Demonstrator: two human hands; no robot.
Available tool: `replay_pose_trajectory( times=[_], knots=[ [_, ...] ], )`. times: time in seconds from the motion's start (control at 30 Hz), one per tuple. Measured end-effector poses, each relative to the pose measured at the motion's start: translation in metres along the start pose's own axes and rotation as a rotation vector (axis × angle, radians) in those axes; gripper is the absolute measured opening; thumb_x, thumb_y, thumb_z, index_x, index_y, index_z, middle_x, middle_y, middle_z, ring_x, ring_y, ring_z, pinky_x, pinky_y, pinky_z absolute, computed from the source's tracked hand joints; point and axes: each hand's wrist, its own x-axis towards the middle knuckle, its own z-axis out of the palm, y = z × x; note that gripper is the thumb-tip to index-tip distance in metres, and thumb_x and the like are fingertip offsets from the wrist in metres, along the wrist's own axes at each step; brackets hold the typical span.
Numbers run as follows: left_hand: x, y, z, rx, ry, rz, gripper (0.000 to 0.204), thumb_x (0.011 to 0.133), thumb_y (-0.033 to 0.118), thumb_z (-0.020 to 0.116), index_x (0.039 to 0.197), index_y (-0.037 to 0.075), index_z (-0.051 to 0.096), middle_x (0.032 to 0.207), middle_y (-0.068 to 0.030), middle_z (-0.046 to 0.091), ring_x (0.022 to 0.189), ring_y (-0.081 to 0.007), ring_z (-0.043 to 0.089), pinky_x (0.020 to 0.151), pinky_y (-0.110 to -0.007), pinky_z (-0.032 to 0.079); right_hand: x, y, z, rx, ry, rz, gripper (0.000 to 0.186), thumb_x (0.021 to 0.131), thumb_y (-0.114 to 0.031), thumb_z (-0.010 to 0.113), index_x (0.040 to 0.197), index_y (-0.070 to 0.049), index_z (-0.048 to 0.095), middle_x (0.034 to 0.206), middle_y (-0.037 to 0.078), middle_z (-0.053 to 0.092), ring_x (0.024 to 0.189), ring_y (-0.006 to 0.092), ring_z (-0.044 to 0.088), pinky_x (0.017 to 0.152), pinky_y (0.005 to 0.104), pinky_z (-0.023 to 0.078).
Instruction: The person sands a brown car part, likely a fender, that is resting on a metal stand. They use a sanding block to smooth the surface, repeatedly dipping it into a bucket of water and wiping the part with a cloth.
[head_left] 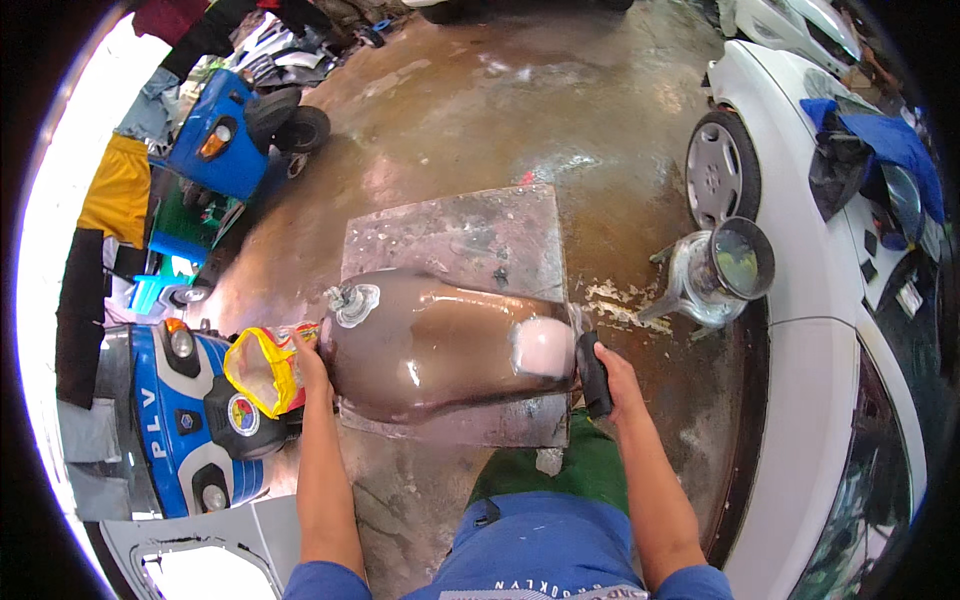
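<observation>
The left hand holds a yellow and red bag by its right-hand edge, the fingers drawn in narrow on it; the bag's mouth gapes open, just beside the left end of a glossy brown curved panel. The right hand grips a black block, thumb along the upper part and the other fingers largely hidden, at the panel's right end; whether the block touches the panel, I cannot tell. The panel lies lengthwise across a scuffed, paint-spotted bench, its left end wider than its right. A lumpy grey-white mound sits near its upper left, and a smooth pale pink patch covers part of its right end. Right of the bench, a splattered stool bears an open metal pot, near a white car. On the left, behind the bag, is a blue vehicle front with headlamps, and farther up stands another blue vehicle beside black tyres. The brown floor shines as if wet in places.
</observation>
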Motion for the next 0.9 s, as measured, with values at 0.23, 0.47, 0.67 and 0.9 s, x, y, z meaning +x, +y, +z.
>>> replay_pose_trajectory(
  times=[0.23, 0.47, 0.67, 0.9],
  knots=[
    [-0.034, -0.013, -0.010, -0.016, -0.157, 0.132, 0.088, 0.110, 0.067, 0.028, 0.133, -0.009, 0.066, 0.130, -0.0131, 0.069, 0.121, -0.0228, 0.061, 0.112, -0.035, 0.042, -0.045, 0.060, -0.022, -0.021, 0.140, -0.074, 0.029, 0.101, -0.035, 0.072, 0.101, -0.006, 0.070, 0.091, 0.001, 0.070, 0.076, 0.0118, 0.064, 0.068, 0.0303, 0.051],
    [-0.110, 0.008, 0.023, 0.706, 0.088, 1.065, 0.064, 0.106, 0.037, 0.057, 0.153, -0.004, 0.046, 0.168, -0.0256, 0.031, 0.155, -0.0412, 0.027, 0.128, -0.051, 0.021, -0.062, 0.058, -0.008, -0.062, 0.158, -0.174, 0.042, 0.097, -0.032, 0.077, 0.119, 0.003, 0.069, 0.105, 0.006, 0.073, 0.094, 0.0156, 0.068, 0.087, 0.0309, 0.053],
    [-0.204, 0.081, 0.134, 1.167, -0.955, 1.509, 0.080, 0.094, 0.056, 0.068, 0.156, 0.010, 0.048, 0.172, -0.0229, 0.025, 0.159, -0.0445, 0.019, 0.129, -0.058, 0.015, -0.091, 0.056, 0.059, -0.588, 0.433, -0.583, 0.050, 0.092, -0.029, 0.080, 0.126, 0.004, 0.064, 0.126, 0.020, 0.067, 0.116, 0.0340, 0.066, 0.101, 0.0434, 0.051],
    [-0.190, 0.066, 0.219, 1.333, -1.328, 1.677, 0.108, 0.084, 0.074, 0.066, 0.163, 0.006, 0.036, 0.169, -0.0237, 0.033, 0.157, -0.0460, 0.026, 0.128, -0.061, 0.017, -0.068, 0.063, 0.088, -0.932, 0.467, -0.775, 0.039, 0.095, -0.026, 0.072, 0.129, -0.006, 0.070, 0.139, 0.019, 0.063, 0.123, 0.0424, 0.060, 0.106, 0.0495, 0.048]
  ],
)
